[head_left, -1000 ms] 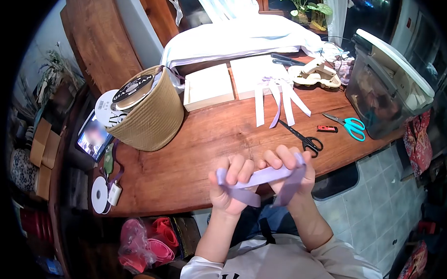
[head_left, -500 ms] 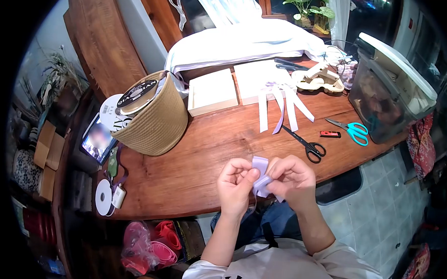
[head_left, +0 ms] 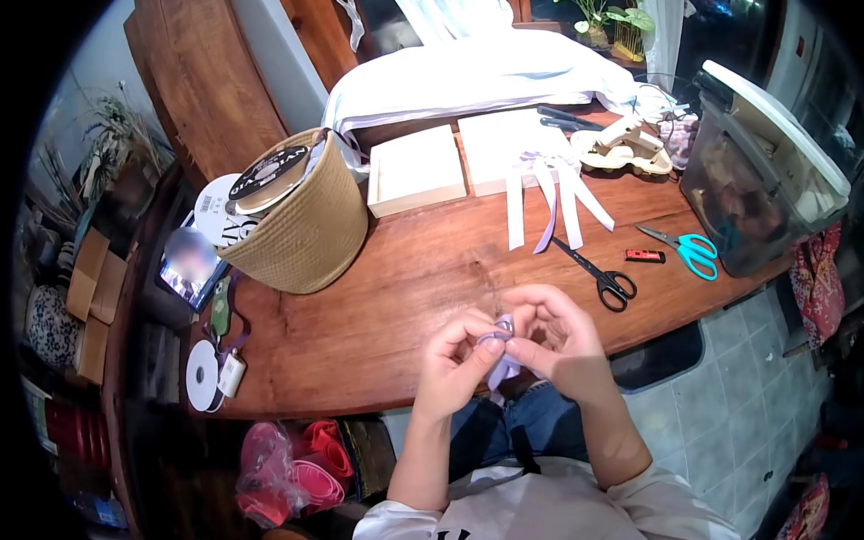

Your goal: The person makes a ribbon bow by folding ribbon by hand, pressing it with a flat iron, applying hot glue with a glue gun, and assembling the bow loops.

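A lilac ribbon (head_left: 505, 369) is bunched between my two hands at the table's front edge, above my lap. My left hand (head_left: 455, 361) pinches it with thumb and fingertips from the left. From the right, my right hand (head_left: 561, 343) presses its thumb and fingers on the same ribbon, the two thumbs almost meeting. Part of the ribbon is covered by my fingers, and its lower end hangs down. Beyond my hands lie black scissors (head_left: 603, 281). Finished-looking white and lilac ribbon strips (head_left: 569, 213) hang over the edge of a pale wooden box (head_left: 498, 149).
A woven basket (head_left: 324, 233) with ribbon spools stands at the left, near a phone-like screen (head_left: 187, 266) and a white spool (head_left: 202, 376). Teal scissors (head_left: 696, 254), a red cutter (head_left: 645, 256), an egg-carton tray (head_left: 626, 158) and a lidded plastic bin (head_left: 739, 186) sit at the right.
The ribbon's raised loop has folded down between my fingers. My hands have drawn closer together, the right one shifting left and turning. The view has tilted slightly.
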Motion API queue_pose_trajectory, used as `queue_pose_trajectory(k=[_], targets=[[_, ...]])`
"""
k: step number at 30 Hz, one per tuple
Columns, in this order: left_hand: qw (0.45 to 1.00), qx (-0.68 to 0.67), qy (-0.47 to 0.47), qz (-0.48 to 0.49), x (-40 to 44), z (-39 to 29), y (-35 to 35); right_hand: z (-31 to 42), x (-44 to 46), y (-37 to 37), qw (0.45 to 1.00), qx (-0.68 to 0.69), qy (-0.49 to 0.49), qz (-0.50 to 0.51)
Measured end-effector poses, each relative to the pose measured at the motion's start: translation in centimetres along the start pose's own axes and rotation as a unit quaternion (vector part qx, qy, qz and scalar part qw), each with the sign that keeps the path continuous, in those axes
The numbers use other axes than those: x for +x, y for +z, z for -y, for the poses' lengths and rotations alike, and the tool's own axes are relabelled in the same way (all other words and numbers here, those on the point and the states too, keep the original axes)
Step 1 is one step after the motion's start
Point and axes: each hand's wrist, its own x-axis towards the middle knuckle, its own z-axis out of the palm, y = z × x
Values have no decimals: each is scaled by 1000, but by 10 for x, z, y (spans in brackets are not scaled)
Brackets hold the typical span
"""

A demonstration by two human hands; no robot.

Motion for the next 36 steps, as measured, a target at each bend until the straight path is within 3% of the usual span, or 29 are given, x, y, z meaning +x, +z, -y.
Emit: queue_pose_trajectory(k=[4, 5, 11, 14, 15, 18, 25, 28, 30, 35, 36], targets=[[1000, 0, -4, -15, 4, 2, -1, -5, 10, 1, 996, 54, -52, 47], [1000, -1, -6, -31, 4, 1, 1, -8, 7, 1, 990, 133, -27, 48], [986, 2, 1, -166, 3, -1, 20, -30, 4, 8, 980, 129, -143, -52], [983, 10, 7, -183, 2, -1, 24, -21, 3, 20, 979, -1, -182, -91], [983, 16, 14, -180, 3, -2, 24, -20, 3, 20, 963, -105, -227, -103], [982, 26, 32, -183, 4, -1, 23, -13, 5, 7, 933, -241, -267, -9], [987, 23, 66, -147, -4, -4, 19, 4, -3, 8, 890, -366, -268, -49], [978, 125, 155, -55, -4, -6, 18, 7, -5, 7, 871, -414, -259, -54], [979, 160, 118, -39, -9, -1, 11, 9, -5, 4, 866, -426, -255, -55], [942, 324, 84, -13, -11, -2, 2, -5, -1, -5, 955, -277, -107, 14], [952, 297, 70, -13, -11, -3, 0, -7, -1, -6, 968, -239, -75, 25]])
